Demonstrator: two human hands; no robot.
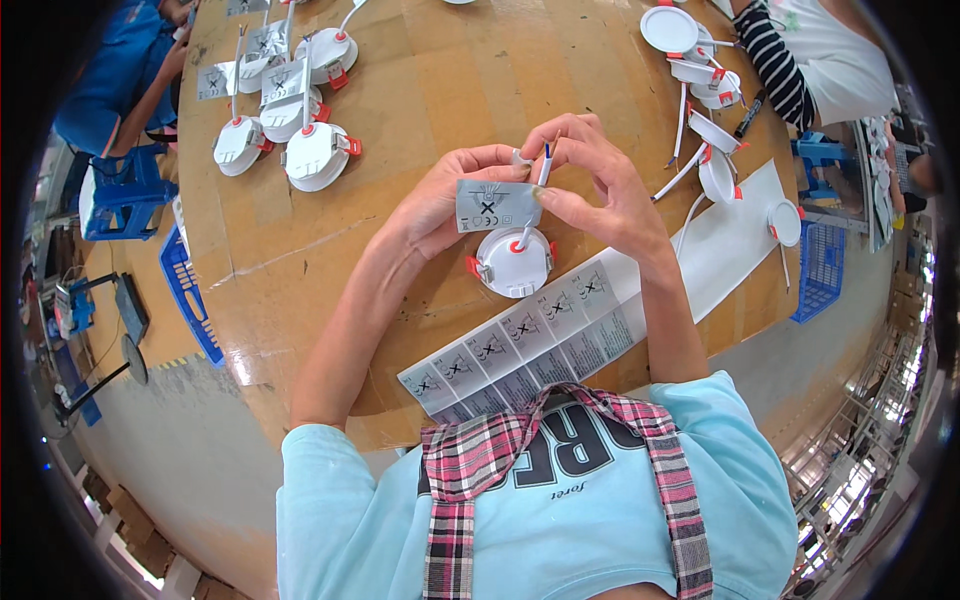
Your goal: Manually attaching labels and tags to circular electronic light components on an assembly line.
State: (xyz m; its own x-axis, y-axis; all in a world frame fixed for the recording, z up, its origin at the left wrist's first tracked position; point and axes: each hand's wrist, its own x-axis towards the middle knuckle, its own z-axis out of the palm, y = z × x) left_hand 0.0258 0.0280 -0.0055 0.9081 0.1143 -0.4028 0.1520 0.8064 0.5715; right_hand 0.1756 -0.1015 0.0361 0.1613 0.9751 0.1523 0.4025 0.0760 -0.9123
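A silver-grey sticker label [480, 212] with black symbols hangs between my hands, beside the white cable [544, 172] of a round white downlight [513, 268]. My left hand [440, 195] grips the label along its upper edge, fingers bent behind it. At the label's right edge, my right hand [598, 185] pinches with the thumb, its fingers curled around the cable's upper end. The downlight lies back side up on the table just below, with red clips at its sides. How far the label wraps the cable is hidden by my fingers.
A sheet of labels [520, 345] lies slanted in front of me on the cardboard-covered table [400, 90]. Several labelled downlights [316, 158] stand at far left; others [713, 172] sit at right near a marker [749, 114]. Two people are at the far corners. Blue crates [820, 265] flank the table.
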